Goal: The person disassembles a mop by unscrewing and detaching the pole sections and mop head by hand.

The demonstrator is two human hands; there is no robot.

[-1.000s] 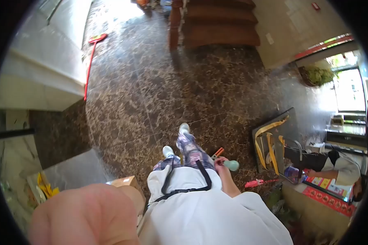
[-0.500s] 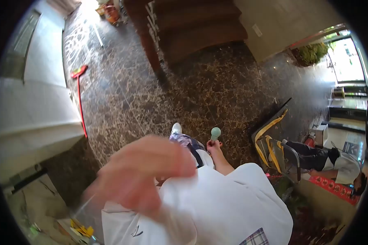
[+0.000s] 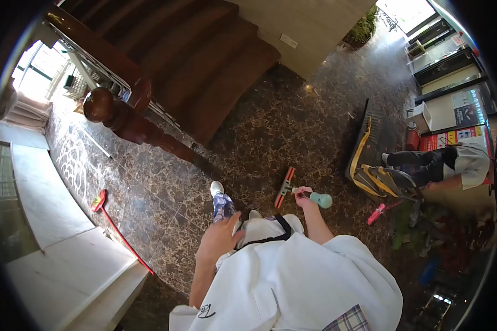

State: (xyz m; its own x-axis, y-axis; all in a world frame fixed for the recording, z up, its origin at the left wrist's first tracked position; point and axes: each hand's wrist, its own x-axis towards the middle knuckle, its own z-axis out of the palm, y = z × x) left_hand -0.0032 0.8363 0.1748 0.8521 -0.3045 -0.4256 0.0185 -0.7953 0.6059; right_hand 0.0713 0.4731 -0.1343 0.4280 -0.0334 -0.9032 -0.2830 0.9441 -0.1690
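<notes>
Fingers [image 3: 299, 191] of the R hand [image 3: 303, 197] are curled round the thin mid part of a squeegee, btw its flat red-edged head [image 3: 285, 188] and a fat mint-green end [image 3: 321, 200] that looks like a bottle. So the tool is right in the R hand, w/ the head poking out on the L side of the grip and the green end on the R side. Its long way goes side to side across the front of the body, abt level, and dips a bit to the R; the red-edged head sits crosswise on it, like the top of a T. Can't tell if the head is touching the dark marble floor [image 3: 248, 146] or is up off it. The R hand is the one on the tool; the L hand [image 3: 221, 238] is well apart from it, down by the patterned trousers [image 3: 224, 206]. Its fingers are loose, a bit bent, w/ nothing seen in them, tho the palm is hidden. The tool's head is on the side that faces the L hand. Nr the R hand, past the green end, is a pink brush [image 3: 376, 214] w/ a thin stick. Out to the R is a flat cart [image 3: 358, 146] w/ yellow straps, & another person [image 3: 453, 163] is behind it. Far off on the L, a red broom [image 3: 121, 237] lies slanted by the pale stone ledge [image 3: 77, 265].
</notes>
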